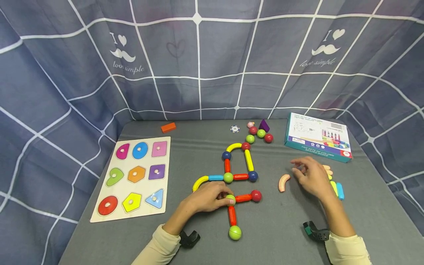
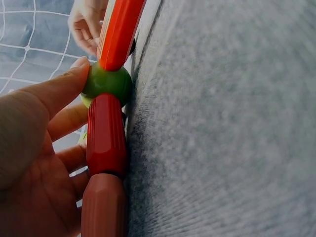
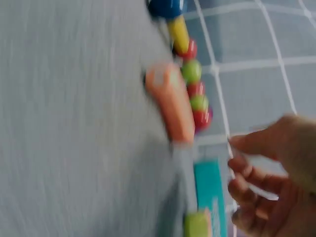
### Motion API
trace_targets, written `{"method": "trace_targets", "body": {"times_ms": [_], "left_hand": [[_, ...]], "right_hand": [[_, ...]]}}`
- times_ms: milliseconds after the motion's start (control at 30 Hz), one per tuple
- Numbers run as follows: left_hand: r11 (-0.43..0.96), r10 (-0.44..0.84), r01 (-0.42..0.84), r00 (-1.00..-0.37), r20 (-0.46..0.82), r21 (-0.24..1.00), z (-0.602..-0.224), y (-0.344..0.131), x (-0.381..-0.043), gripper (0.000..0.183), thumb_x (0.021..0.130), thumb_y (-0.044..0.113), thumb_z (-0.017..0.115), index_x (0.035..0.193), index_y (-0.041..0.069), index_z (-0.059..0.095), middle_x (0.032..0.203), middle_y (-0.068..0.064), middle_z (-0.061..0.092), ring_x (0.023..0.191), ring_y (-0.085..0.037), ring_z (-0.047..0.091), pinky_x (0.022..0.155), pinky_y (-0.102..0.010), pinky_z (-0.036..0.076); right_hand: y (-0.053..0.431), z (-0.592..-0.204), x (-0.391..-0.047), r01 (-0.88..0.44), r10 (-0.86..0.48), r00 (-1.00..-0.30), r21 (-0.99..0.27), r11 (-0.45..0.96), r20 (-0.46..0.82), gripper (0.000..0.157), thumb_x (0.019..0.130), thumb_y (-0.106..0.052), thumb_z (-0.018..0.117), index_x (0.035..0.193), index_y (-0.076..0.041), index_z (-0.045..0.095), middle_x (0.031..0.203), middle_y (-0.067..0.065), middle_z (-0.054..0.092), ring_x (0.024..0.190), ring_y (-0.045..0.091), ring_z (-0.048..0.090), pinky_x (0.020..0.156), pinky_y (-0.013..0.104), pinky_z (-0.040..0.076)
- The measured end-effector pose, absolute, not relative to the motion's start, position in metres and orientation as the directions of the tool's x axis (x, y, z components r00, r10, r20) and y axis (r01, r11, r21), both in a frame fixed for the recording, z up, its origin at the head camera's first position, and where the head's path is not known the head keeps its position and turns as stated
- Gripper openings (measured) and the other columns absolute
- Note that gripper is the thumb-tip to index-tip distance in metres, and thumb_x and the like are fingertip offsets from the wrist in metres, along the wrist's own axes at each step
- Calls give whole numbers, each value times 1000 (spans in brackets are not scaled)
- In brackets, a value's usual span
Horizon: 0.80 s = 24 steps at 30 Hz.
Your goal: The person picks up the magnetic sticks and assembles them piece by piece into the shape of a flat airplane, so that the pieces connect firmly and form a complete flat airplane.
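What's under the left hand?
The left hand pinches a green ball. Beneath its palm, the left wrist view shows a red stick and a pinkish stick. The hand covers both from above, so where the pinkish stick ends can't be seen.

Head view high, forward-down; 2 wrist views close.

Frame blurred and tilted sideways. The right-hand grip (image 3: 276,173), a bare hand, enters at the frame's right edge: thumb extended, fingers loosely curled, apart from the peach-orange curved stick (image 3: 173,106) on the grey bench (image 3: 74,123). Beyond the stick, a row of glossy red and green balls (image 3: 196,89); past its upper end, a short yellow stick (image 3: 178,34) and a dark-blue glossy ball (image 3: 166,7). Lower: teal box (image 3: 209,185), yellow-green block (image 3: 196,224) before it, cropped. Background: blue-grey, white-lined curtain (image 3: 261,89).
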<state>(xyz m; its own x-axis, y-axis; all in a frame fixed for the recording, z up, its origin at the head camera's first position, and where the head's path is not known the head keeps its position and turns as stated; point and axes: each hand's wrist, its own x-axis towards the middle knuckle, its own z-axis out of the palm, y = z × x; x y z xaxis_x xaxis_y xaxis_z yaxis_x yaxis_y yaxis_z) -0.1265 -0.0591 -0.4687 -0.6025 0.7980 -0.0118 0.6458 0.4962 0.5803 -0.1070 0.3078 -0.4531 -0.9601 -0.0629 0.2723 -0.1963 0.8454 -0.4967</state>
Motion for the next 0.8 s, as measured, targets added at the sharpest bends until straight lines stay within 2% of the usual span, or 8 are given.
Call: {"method": "trace_targets", "body": {"times_ms": [167, 300, 633, 733, 800], "left_hand": [[499, 795, 647, -607, -6, 577, -470, -59, -126, 26, 91, 45, 60, 102, 24, 70, 80, 15, 51, 73, -2, 48, 63, -17, 38], [504, 791, 642, -611, -11, 579, -470, -60, -126, 26, 91, 45, 60, 101, 24, 70, 80, 15, 51, 74, -3, 49, 63, -17, 38], [541, 768, 613, -639, -41, 576, -469, -59, -124, 25, 91, 46, 58, 102, 26, 69, 83, 12, 54, 72, -2, 46, 61, -20, 37], [545, 766, 617, -641, -39, 568, -468, -58, -123, 26, 91, 46, 58, 104, 25, 69, 84, 11, 54, 71, -3, 45, 60, -20, 36], [545, 766, 618, -642, -37, 567, -468, -57, -122, 27, 92, 44, 58, 106, 25, 69, 87, 12, 54, 72, -3, 45, 61, -21, 36]], "right_hand": [[336, -455, -102, -56, 0, -986, -336, 940, 166, 26, 71, 0, 65, 95, -9, 70, 94, 8, 57, 82, 29, 54, 57, 42, 38], [345, -457, -96, -23, 5, -995, -277, 961, 98, 31, 69, -3, 67, 99, -8, 69, 96, 11, 57, 84, 33, 55, 58, 49, 41], [345, -459, -93, -90, -65, -992, -248, 965, 108, 31, 75, -4, 74, 104, -4, 64, 100, 15, 59, 94, 39, 53, 68, 57, 41], [343, -460, -92, -132, -88, -981, -259, 957, 175, 31, 77, -6, 74, 107, -5, 63, 102, 12, 60, 92, 35, 52, 67, 53, 41], [339, -460, -91, -176, -100, -957, -273, 946, 271, 31, 78, -7, 75, 107, -7, 63, 99, 9, 62, 89, 28, 51, 63, 48, 40]]}}
